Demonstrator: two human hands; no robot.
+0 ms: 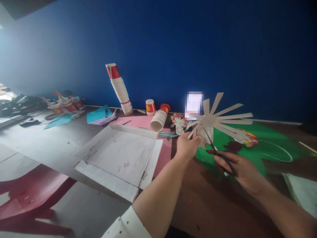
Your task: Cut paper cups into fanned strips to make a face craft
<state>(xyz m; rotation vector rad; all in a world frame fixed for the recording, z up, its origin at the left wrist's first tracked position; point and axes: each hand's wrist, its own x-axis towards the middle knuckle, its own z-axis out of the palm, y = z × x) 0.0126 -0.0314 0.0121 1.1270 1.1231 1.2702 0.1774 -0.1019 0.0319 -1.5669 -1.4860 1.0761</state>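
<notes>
My left hand (188,145) grips the lower left side of a white paper cup (209,121) whose wall is cut into long strips that fan out around its round base. My right hand (229,165) is closed on dark-handled scissors (215,149), their blades pointing up and left against an uncut part of the cup near my left fingers. Beneath and behind the cup lies a green sheet (272,135), with a red and yellow paper piece (249,138) on it.
A tall leaning cup stack (120,89), a single cup (150,107) and a lying stack (158,119) stand by the blue wall. A shallow white box (119,158) is left of my arm. Cups of tools (66,105) and a red chair (34,195) are farther left.
</notes>
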